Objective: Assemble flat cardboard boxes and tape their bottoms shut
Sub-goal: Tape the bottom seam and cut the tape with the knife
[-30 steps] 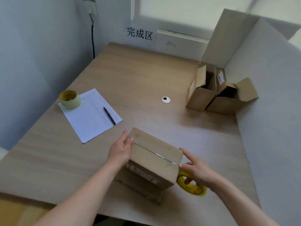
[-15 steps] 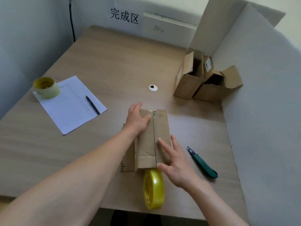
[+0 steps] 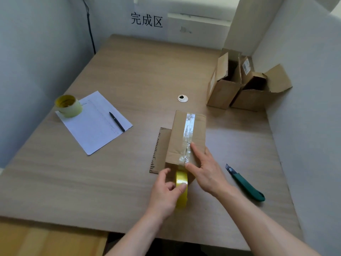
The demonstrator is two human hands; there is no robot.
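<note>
the box (image 3: 186, 139) sits on the desk (image 3: 129, 74), light and bendy. left hand (image 3: 166, 193) pinches the tape roll (image 3: 181, 189); right hand (image 3: 204, 170) presses flat on the tape. hold the box's sides.

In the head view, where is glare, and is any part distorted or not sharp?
In the head view, glare shines on the clear tape strip along the box, washing out the seam there; the window band above the sign is overexposed; the wide angle bends the table edge and stretches the forearms; the right hand and left hand look slightly soft.
</note>
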